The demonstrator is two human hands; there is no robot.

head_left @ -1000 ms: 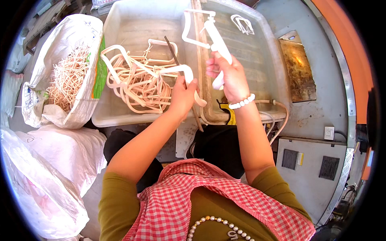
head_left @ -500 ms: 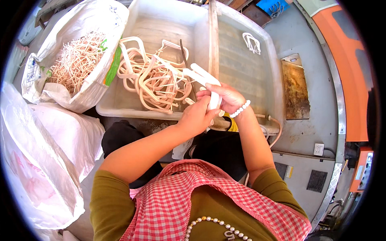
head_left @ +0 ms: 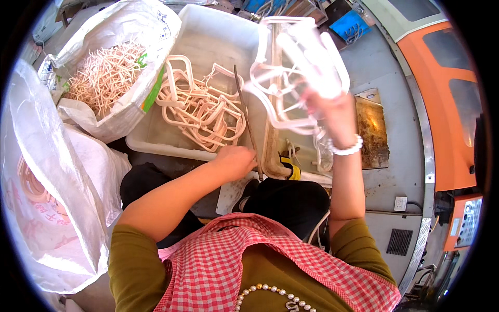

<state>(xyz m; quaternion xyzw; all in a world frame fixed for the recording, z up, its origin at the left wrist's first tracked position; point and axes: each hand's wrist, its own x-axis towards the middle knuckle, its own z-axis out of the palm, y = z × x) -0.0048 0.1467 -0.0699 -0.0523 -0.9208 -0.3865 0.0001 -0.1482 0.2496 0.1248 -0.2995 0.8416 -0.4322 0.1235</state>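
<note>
Raised over the right-hand tub, my right hand (head_left: pixel 335 117) is closed on white plastic frames (head_left: pixel 318 67). They are smeared by motion, with thick bars and thinner looped strips hanging to the left. At the front rim of the left tub (head_left: pixel 176 150), my left hand (head_left: pixel 236 162) is curled closed; what it holds, if anything, is hidden. Right beside its fingers a thin dark rod (head_left: pixel 243 106) runs up over the tub. Behind this hand lies a tangled heap of pale pink plastic frames (head_left: pixel 200 112) in the left tub.
A white woven sack (head_left: pixel 122 122) at the left holds many thin pale plastic sticks (head_left: pixel 106 78). Nearer stands a translucent bag (head_left: pixel 57 208). A wooden bar (head_left: pixel 271 151) divides the tubs, with a yellow-and-black piece (head_left: pixel 292 169) at its front. Orange machinery (head_left: pixel 449 104) stands at the right.
My hands have separated. My right hand has swung up and to the right with the white frames, which now spread out. My left hand has shifted slightly left and down.
</note>
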